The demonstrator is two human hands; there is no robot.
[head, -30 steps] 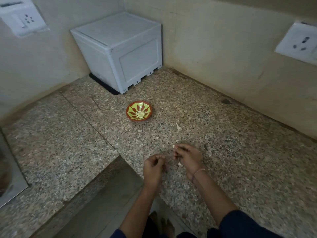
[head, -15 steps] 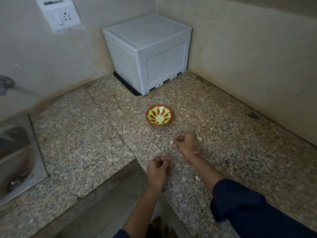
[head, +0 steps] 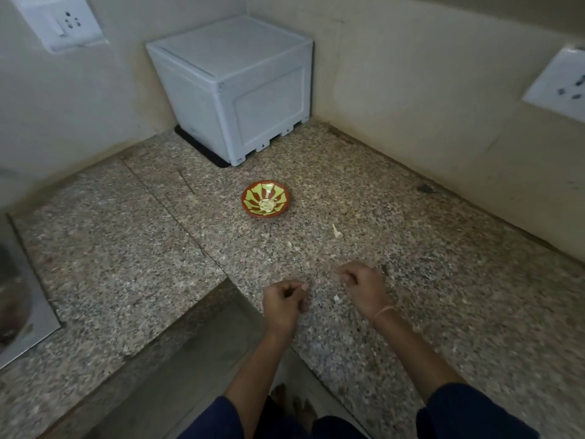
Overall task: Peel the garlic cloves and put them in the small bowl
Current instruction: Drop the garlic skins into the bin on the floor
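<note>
Your left hand: fingers curled, hold unclear | your right hand: curled, blurred, unclear | round striped small bowl on speckled granite counter

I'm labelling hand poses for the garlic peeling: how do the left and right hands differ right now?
The right hand is farther out over the counter, nearer the small bowl, than the left hand. The right wrist wears a thin band; the left wrist is bare. Both have curled fingers; whether either holds anything is unclear.
</note>
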